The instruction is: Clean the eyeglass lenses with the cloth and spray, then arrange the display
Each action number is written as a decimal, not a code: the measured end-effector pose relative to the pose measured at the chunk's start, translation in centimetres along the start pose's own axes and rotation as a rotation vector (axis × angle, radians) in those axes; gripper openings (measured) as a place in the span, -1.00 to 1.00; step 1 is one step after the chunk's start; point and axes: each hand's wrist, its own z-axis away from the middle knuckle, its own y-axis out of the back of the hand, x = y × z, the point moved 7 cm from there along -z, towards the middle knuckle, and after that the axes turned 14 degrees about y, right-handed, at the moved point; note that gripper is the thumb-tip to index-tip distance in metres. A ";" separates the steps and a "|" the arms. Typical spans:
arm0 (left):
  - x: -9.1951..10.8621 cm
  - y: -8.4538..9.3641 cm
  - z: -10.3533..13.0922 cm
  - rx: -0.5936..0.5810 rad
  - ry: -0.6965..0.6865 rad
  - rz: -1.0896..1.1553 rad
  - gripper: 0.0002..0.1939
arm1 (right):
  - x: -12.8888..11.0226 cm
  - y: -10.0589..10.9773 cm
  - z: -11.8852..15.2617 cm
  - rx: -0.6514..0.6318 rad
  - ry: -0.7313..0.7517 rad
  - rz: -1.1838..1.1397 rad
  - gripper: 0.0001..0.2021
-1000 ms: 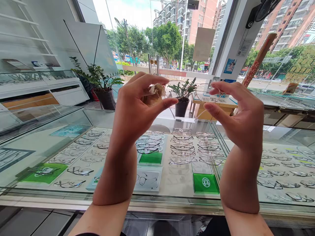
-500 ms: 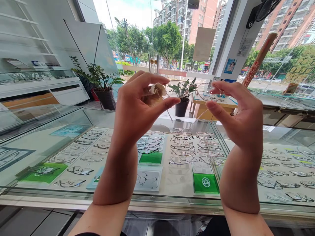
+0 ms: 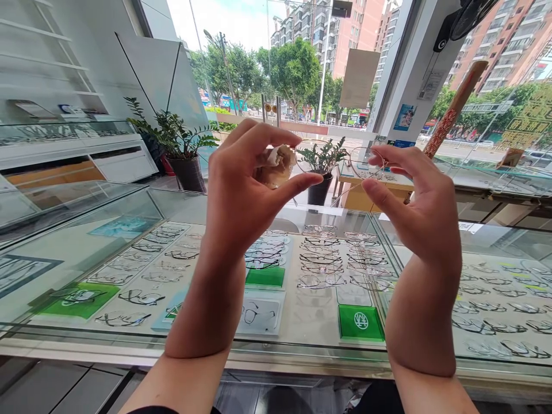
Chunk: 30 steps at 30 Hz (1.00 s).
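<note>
A pair of thin-rimmed eyeglasses (image 3: 352, 164) is raised in front of me above the glass counter, its fine temples hanging down behind. My left hand (image 3: 244, 187) grips the left lens rim between index finger and thumb. Tucked in that same palm is a crumpled whitish-brown cloth or tissue (image 3: 280, 165); its exact kind is unclear. On the other side, my right hand (image 3: 425, 204) pinches the right lens rim between thumb and fingers. The clear lenses hardly show against the bright window.
Below my hands is a glass display counter (image 3: 310, 359) holding rows of eyeglass frames (image 3: 321, 267) and green display blocks (image 3: 360, 322). Potted plants (image 3: 185, 167) stand beyond it. A low table (image 3: 366, 184) and another glass case (image 3: 64, 132) are farther back.
Both hands keep hold of the eyeglasses. The left hand has shifted slightly right, and the eyeglasses appear tilted a little differently, with their temples showing less.
</note>
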 end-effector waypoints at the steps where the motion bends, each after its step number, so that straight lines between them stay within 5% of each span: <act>1: -0.1 0.0 -0.1 0.006 -0.004 0.003 -0.43 | 0.0 0.0 0.0 0.013 0.004 0.011 -0.61; 12: -1.3 -1.3 -0.4 0.044 -0.015 -0.046 -0.52 | -0.8 -0.1 0.1 0.152 0.051 0.088 -0.51; 30: -2.2 -2.3 -0.3 0.091 0.047 0.023 -0.38 | -1.2 -0.4 0.1 0.159 0.096 0.224 -0.48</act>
